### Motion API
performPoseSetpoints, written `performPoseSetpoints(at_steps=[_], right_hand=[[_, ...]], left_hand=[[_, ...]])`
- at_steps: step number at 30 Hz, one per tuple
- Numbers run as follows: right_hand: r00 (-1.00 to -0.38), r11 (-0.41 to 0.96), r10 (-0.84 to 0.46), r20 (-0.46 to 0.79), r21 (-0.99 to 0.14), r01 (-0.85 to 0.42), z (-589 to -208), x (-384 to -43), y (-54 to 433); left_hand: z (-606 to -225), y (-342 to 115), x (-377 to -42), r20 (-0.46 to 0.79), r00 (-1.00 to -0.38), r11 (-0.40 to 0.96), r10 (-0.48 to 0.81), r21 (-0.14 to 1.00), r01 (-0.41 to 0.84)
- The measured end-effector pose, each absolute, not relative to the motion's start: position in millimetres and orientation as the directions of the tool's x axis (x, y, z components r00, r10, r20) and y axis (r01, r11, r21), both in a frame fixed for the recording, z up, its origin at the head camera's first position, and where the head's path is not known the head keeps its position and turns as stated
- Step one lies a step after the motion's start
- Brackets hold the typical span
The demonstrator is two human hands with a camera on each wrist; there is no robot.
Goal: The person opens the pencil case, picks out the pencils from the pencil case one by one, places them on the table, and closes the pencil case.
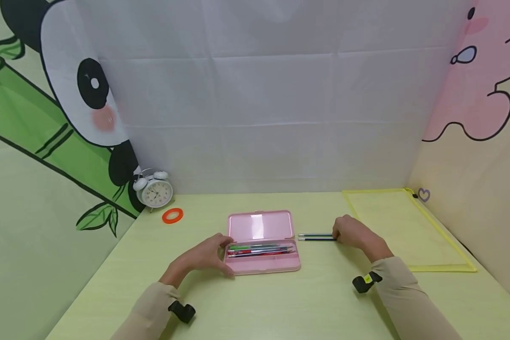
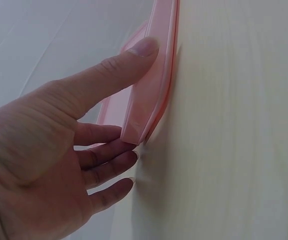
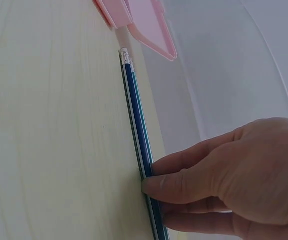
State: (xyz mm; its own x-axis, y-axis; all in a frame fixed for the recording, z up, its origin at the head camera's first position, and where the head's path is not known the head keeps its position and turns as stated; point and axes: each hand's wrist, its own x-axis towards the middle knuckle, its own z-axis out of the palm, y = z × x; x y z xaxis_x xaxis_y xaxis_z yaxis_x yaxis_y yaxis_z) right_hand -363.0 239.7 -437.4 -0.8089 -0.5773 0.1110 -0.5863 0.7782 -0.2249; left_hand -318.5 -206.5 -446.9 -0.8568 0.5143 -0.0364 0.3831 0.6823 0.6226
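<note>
Case [image 1: 250, 266] open, seemingly part-filled: writing tools [image 1: 259, 252] inside. Two pencils [image 3: 138, 120] still outside, right of case, right grip [image 1: 354, 232] pinched on them. Left grip [image 1: 206, 252] clamped on case's left side.

A white twin-bell alarm clock [image 1: 156, 191] is standing below a cartoon panda [image 1: 72, 75]; an orange ring [image 1: 172, 221] is lying near its front, a yellow-edged zip pouch [image 1: 412, 231] well to its right.
</note>
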Motion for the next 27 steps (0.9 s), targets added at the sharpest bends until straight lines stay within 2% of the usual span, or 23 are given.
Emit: performPoseSetpoints(at_steps=[13,27], right_hand=[[-0.781,0.752,-0.605,0.155,-0.211,-0.624,-435.8,-361.8,242.8],[-0.78,0.742,-0.606,0.155,-0.241,-0.625,-435.9,-362.7,244.0]], left_hand=[[-445.9,-205.1,-317.5,-0.04,-0.858,0.683,0.511,0.624,0.378],[-444.9,-204.6,-317.2,-0.043,-0.859,0.685,0.511,0.623,0.377]])
